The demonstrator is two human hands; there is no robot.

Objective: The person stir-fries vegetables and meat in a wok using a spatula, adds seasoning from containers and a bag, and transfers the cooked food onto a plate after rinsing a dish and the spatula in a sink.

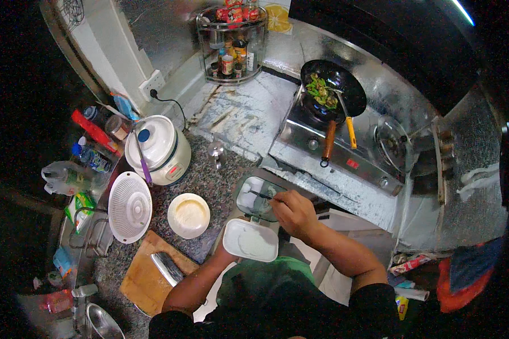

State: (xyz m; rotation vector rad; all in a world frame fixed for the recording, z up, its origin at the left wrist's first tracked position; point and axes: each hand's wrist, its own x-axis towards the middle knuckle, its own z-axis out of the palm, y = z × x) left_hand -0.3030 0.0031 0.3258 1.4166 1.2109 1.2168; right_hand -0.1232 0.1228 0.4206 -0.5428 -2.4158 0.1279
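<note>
Holding the white box (250,240) from below, your left hand (225,255) grips its seven o'clock edge. Your right hand (291,212) pinches a thin spoon (261,196) over the clear lid (257,198). Light, stiff, maybe slippery; hold its rim.

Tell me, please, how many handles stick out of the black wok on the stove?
2: a brown wooden handle on the wok itself, pointing toward the person, and a yellow utensil handle just to its right, its head lying among the green vegetables.
</note>
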